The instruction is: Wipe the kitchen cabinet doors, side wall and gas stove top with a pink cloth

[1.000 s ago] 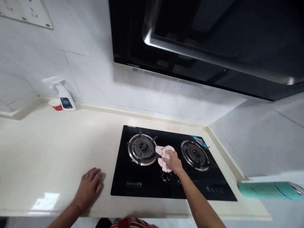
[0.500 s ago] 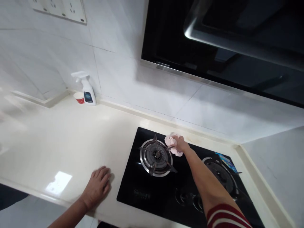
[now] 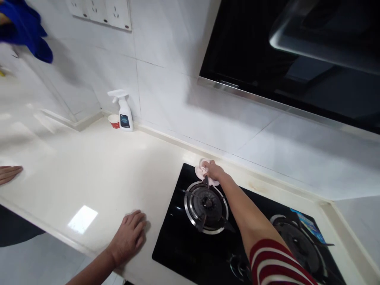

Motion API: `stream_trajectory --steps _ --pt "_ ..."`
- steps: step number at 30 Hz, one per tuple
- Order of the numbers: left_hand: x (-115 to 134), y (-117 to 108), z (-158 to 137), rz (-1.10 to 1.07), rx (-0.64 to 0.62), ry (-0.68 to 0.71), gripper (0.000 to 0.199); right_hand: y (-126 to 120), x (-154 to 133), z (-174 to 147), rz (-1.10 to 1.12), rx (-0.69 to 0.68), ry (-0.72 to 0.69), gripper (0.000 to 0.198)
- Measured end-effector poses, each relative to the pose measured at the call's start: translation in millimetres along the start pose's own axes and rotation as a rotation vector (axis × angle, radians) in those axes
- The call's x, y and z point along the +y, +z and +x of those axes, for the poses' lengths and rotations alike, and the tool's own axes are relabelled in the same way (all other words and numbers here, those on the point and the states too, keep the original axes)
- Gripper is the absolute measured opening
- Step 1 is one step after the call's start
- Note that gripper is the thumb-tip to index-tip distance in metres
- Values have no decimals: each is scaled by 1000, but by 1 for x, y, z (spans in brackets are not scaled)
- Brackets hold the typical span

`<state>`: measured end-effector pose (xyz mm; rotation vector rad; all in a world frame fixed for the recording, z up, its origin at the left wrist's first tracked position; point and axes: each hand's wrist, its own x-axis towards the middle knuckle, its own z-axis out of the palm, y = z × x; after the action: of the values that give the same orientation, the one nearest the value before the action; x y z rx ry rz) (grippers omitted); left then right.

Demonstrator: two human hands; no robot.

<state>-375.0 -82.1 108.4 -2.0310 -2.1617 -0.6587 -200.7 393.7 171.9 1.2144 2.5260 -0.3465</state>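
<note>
My right hand (image 3: pixel 213 170) presses a pale pink cloth (image 3: pixel 200 171) onto the back left part of the black gas stove (image 3: pixel 175 221), just behind the left burner (image 3: pixel 207 202). The fingers are closed over the cloth and partly hide it. My left hand (image 3: pixel 129 235) lies palm down on the cream countertop (image 3: pixel 118 178), left of the stove. Its fingers are slightly bent, and it holds nothing.
A white spray bottle (image 3: pixel 125 113) and a red and white paper cup (image 3: pixel 114 121) stand in the back corner. Another person's hand (image 3: pixel 9 174) rests on the counter at far left; a blue cloth (image 3: pixel 26 29) hangs above. A black range hood (image 3: pixel 285 59) overhangs the stove.
My right hand has slid the cloth leftward along the stove's back edge. The view has turned left, bringing in another person's hand and the blue cloth. My left hand stays on the counter.
</note>
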Motion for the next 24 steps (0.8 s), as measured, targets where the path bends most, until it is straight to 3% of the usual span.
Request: stream_trajectory --steps 5,12,24 --pt "2 1 -2 -17 -32 -32 26 -11 -18 9 -51 -41 -61 57" --pt "3 -2 -2 -31 -59 -44 29 -14 -56 11 -102 -6 -170 47" --pt "2 -1 -1 -29 -43 -37 27 -7 -101 -14 -142 58 -222 43"
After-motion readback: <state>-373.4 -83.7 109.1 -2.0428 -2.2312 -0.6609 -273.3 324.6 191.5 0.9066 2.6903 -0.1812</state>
